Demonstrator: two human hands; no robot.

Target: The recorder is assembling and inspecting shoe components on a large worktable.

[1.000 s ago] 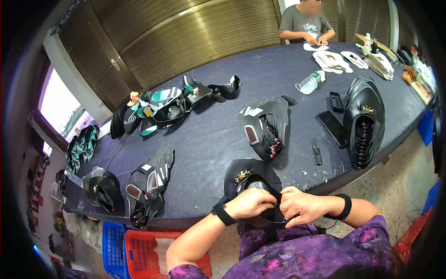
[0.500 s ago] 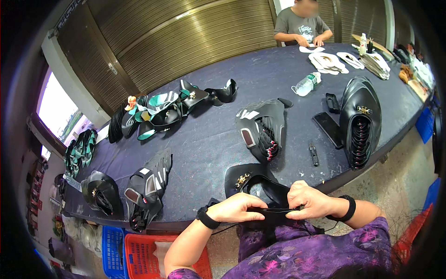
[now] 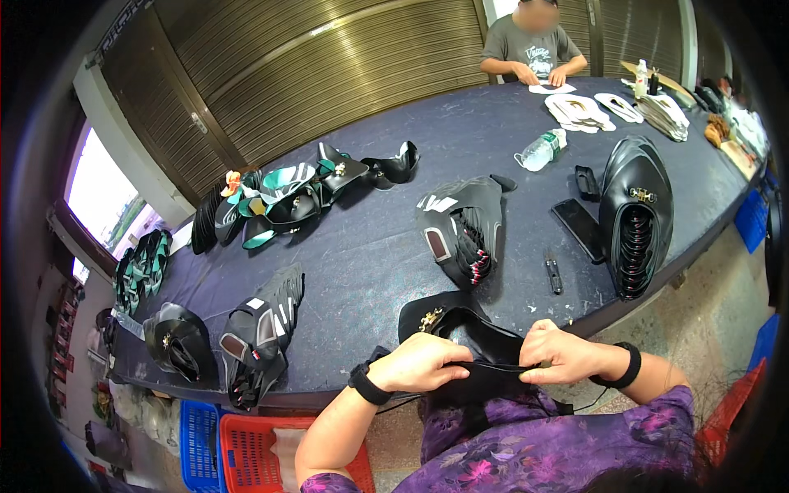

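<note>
Black shoe upper: where does it sit, and which way does it point?

At the near edge of the bench, partly on it and partly over the edge. The end with the gold ornament points toward the bench's left edge and slightly away from the person; the long axis slants from there down to the raised rim on the near right.

And the hands?

Apart, both clamped on that rim. The left hand pinches one stretch between thumb and fingers, the right hand another, with a short span of rim between them.

What can't you make out?

The rim under the fingers, and where the lower part ends: it is black against the dark purple shirt. The left hand also covers some of the near side.

Anything in the way?

A stack of grey-black uppers sits just beyond; I can't tell whether the two touch. To its right lie a small dark tool and a phone, then a tall stack of black uppers by the bench's right edge. A red basket stands below the near edge.
</note>
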